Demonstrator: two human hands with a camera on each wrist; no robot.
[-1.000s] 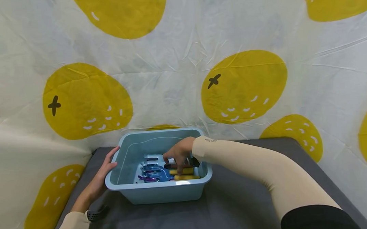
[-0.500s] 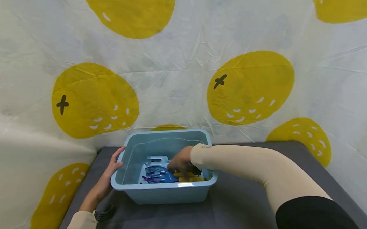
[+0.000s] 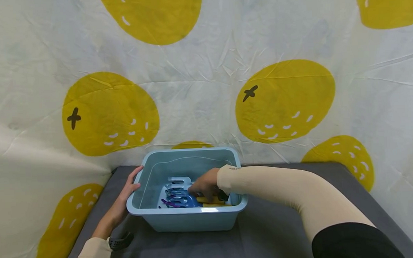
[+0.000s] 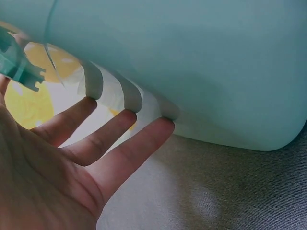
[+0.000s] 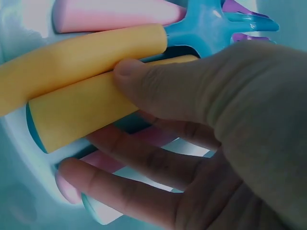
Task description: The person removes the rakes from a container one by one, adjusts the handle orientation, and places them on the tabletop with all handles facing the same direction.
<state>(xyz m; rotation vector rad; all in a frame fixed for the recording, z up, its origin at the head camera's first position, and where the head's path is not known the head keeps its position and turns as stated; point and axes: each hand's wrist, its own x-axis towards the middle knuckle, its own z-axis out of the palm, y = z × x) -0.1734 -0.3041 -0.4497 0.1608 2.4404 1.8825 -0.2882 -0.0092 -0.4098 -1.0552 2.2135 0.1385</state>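
One yellow handle (image 5: 76, 112) is grasped by the right hand (image 3: 206, 183), the thumb laid along its upper side and the fingers tucked under its lower side. This handle lies low inside the tub (image 3: 188, 221), toward its right end. Just above it in the right wrist view, a second yellow handle (image 5: 91, 55) is seen, joined to a blue fork (image 5: 206, 28), with a pink handle (image 5: 115, 14) beside that. Below, another pink handle (image 5: 67, 189) and a pale handle (image 5: 103, 211) are partly covered by the fingers.

At the tub's left end, a light-blue fork (image 3: 179, 180) and purple prongs (image 3: 169, 203) are shown. Nothing is clasped by the left hand (image 3: 118, 208); its fingers are held straight, and the tub's left side is touched by them.

The tub is set upright on a dark grey table (image 3: 184, 251). A dark band (image 3: 120, 241) is worn on the left wrist. Behind, a white curtain (image 3: 195, 106) is printed with large yellow fruit.
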